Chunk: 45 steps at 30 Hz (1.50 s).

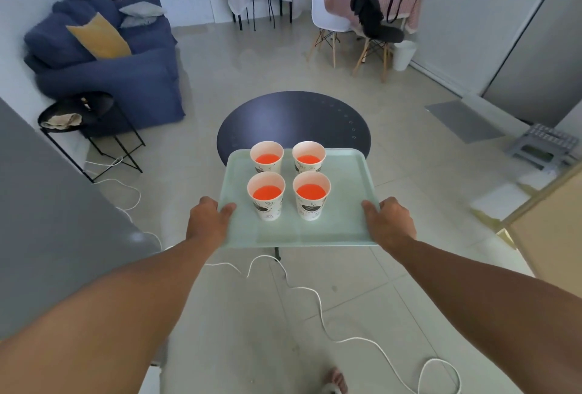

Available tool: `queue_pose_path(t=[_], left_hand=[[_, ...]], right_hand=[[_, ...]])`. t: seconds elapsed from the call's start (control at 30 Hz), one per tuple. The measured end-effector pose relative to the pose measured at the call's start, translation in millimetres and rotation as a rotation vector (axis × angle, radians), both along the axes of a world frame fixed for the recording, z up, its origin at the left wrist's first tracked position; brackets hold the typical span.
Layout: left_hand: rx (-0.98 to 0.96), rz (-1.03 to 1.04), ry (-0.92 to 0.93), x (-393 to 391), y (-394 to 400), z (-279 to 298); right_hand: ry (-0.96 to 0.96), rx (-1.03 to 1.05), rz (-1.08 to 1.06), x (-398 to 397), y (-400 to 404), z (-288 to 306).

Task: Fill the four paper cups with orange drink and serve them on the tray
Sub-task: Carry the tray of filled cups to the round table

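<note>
A pale green tray (pixel 343 223) is held level in the air, over the near edge of a round dark table (pixel 293 116). Several paper cups stand on it in a square, each holding orange drink: back left cup (pixel 266 157), back right cup (pixel 308 156), front left cup (pixel 266 195), front right cup (pixel 311 195). My left hand (pixel 208 220) grips the tray's left edge, thumb on top. The right edge is gripped the same way by my right hand (pixel 390 223).
A white cable (pixel 318 296) snakes across the tiled floor below the tray. A blue sofa (pixel 119 78) and a black side table (pixel 78 113) stand at the left. Chairs (pixel 327 18) and covered tables line the far wall. A grey step stool (pixel 544 147) sits at the right.
</note>
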<state>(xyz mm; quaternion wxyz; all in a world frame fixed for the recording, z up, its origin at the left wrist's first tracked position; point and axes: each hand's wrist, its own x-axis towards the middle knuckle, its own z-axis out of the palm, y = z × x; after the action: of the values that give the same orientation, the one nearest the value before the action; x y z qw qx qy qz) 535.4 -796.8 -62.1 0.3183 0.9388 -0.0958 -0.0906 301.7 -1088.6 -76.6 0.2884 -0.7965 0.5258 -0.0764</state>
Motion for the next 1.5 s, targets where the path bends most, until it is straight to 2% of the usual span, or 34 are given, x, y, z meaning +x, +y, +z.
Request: queue_pose_path(t=[0.63,0.9,1.5], left_hand=[[-0.071,0.050,-0.043,118,-138,-10],[-0.110,-0.006,-0.067,169,-169,-27],[-0.162,-0.158,-0.038,302,-218,-82]], right_hand=[[-0.016,-0.013,0.106,146,-151,-8],[-0.006,-0.023,0.112,195,-179,-24],[0.043,-0.013,-0.033,288,-200,-70]])
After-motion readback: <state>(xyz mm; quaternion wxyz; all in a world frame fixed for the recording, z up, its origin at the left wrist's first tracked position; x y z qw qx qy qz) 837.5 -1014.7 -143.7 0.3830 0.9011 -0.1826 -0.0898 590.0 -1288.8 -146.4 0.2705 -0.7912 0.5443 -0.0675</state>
